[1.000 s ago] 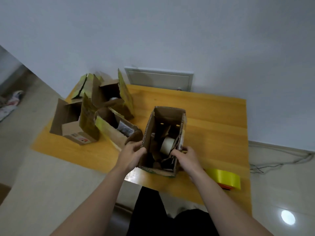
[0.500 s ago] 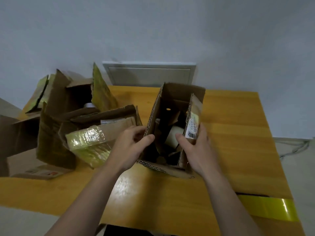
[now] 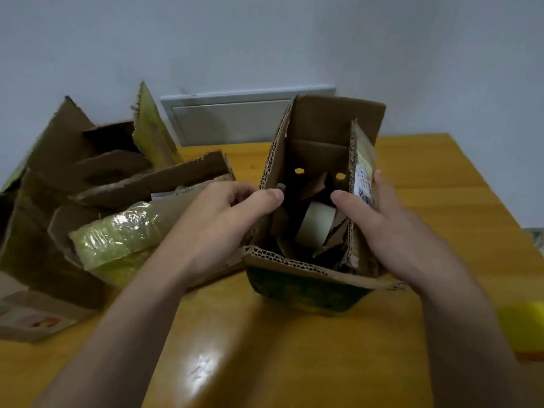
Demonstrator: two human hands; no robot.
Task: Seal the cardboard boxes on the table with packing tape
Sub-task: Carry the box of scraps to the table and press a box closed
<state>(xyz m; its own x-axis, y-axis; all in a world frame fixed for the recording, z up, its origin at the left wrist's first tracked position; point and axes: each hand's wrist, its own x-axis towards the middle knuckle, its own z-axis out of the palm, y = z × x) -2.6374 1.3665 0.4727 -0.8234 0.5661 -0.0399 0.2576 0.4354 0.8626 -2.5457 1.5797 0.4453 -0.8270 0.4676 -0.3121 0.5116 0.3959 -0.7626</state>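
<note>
Now the left hand (image 3: 212, 231) and right hand (image 3: 397, 231) have slid up the open box (image 3: 309, 287) on the tabletop (image 3: 265, 348). Each pinches a side flap. The flaps look ready to fold shut; yellow tape (image 3: 524, 328) lies nearby.
</note>
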